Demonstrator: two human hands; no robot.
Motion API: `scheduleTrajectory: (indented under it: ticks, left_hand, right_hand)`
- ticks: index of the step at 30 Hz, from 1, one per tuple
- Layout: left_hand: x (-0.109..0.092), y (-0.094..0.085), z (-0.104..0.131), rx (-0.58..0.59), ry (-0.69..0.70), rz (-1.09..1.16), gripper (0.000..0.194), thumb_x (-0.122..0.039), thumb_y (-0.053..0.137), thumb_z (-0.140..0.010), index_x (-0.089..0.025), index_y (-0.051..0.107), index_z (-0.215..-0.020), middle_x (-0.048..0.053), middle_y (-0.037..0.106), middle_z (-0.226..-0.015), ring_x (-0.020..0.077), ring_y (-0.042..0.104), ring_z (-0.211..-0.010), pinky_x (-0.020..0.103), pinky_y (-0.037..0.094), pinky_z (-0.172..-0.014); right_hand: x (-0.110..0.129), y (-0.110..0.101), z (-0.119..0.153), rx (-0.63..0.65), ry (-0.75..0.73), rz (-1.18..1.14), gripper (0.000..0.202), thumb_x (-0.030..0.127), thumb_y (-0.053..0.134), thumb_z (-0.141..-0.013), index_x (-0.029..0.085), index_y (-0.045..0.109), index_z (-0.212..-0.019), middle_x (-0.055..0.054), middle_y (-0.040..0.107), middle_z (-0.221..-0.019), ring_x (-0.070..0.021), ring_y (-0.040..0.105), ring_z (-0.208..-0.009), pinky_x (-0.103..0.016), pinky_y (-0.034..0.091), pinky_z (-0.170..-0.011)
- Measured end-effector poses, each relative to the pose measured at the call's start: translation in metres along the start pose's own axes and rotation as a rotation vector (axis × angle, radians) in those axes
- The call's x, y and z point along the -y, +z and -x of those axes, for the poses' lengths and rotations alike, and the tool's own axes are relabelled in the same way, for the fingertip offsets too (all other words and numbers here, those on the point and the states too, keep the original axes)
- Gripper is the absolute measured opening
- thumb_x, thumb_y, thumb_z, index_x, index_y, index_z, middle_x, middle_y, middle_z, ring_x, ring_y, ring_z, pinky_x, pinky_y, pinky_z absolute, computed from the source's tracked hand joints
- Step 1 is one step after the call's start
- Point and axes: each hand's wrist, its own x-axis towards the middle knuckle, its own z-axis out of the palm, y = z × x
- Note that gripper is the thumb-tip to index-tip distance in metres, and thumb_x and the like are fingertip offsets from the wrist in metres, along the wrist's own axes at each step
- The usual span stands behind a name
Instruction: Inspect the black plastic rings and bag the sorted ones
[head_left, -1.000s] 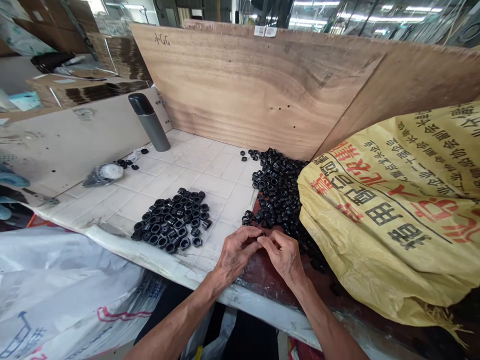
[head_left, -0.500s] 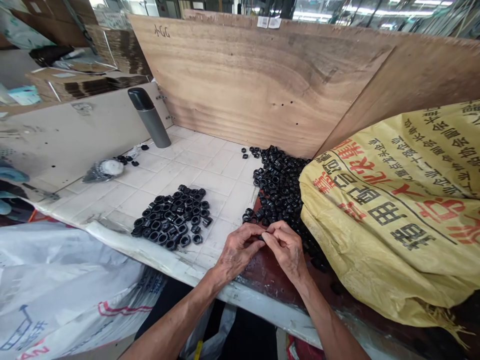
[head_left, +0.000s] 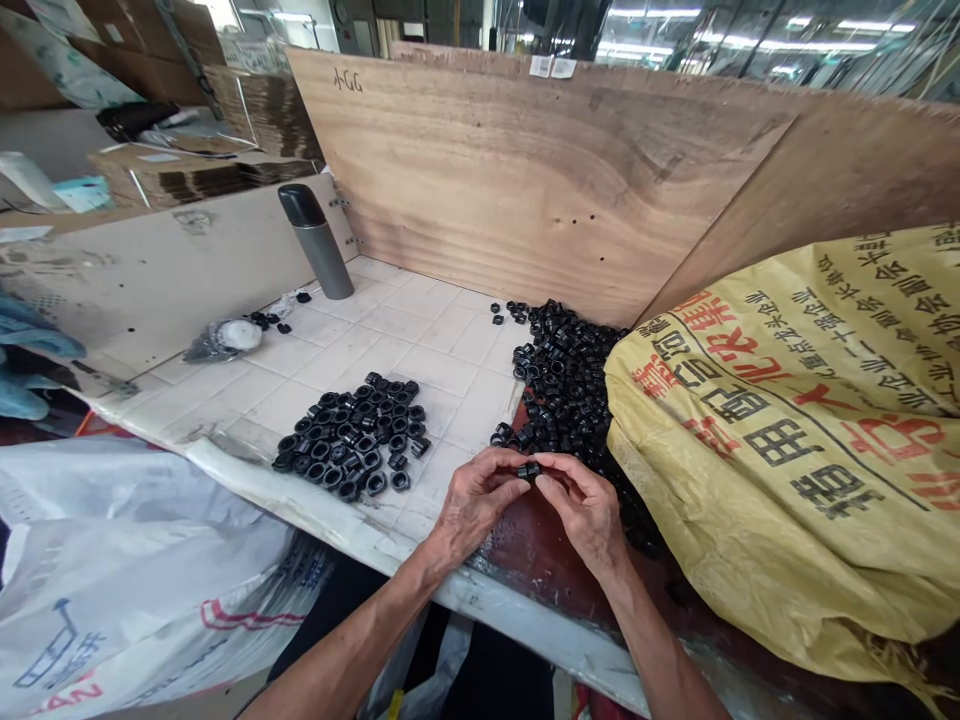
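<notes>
Between my two hands, near the table's front edge, is a small black plastic nut [head_left: 529,470]. My left hand [head_left: 480,500] pinches it from the left with thumb and fingertips. From the other side my right hand [head_left: 581,500] pinches it too; whether it is one part or two pressed together I cannot tell. Just beyond my fingers lies a large heap of similar black nuts [head_left: 562,370], spilling toward the yellow sack. A smaller, flatter group of black nuts [head_left: 352,435] rests on the white tabletop to the left.
A yellow woven sack [head_left: 780,450] bulges over the right side. Wooden boards [head_left: 480,170] wall the table's back. A grey thermos [head_left: 319,245] stands at the back left, with a small plastic bag [head_left: 221,340] nearer. A white sack [head_left: 135,560] hangs at the front left.
My right hand has shifted slightly right and its fingers have spread a little, so the black nut between the hands shows more. The view has tilted slightly.
</notes>
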Motion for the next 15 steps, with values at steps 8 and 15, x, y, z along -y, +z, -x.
scheduleTrajectory:
  ticks: [8, 15]
  left_hand:
    - [0.0049, -0.0009, 0.0017, 0.023, 0.01, 0.006, 0.019, -0.027, 0.072, -0.084, -0.02, 0.068, -0.102, 0.005, 0.068, -0.109, 0.017, 0.071, -0.09, 0.033, 0.059, -0.089]
    - [0.0063, -0.0031, 0.0016, 0.043, 0.181, -0.203, 0.015, -0.024, 0.068, -0.088, -0.022, 0.07, -0.103, 0.005, 0.069, -0.108, 0.0186, 0.068, -0.101, 0.032, 0.057, -0.092]
  right_hand:
    - [-0.0086, 0.0056, 0.0029, -0.031, -0.041, 0.105, 0.027, 0.032, 0.066, -0.09, 0.024, 0.068, -0.115, -0.007, 0.075, -0.109, -0.0226, 0.072, -0.097, -0.034, 0.058, -0.088]
    - [-0.0043, 0.0038, 0.0009, 0.011, -0.158, 0.264, 0.016, 0.033, 0.06, -0.094, 0.022, 0.071, -0.094, -0.005, 0.074, -0.089, -0.0192, 0.069, -0.081, -0.029, 0.054, -0.075]
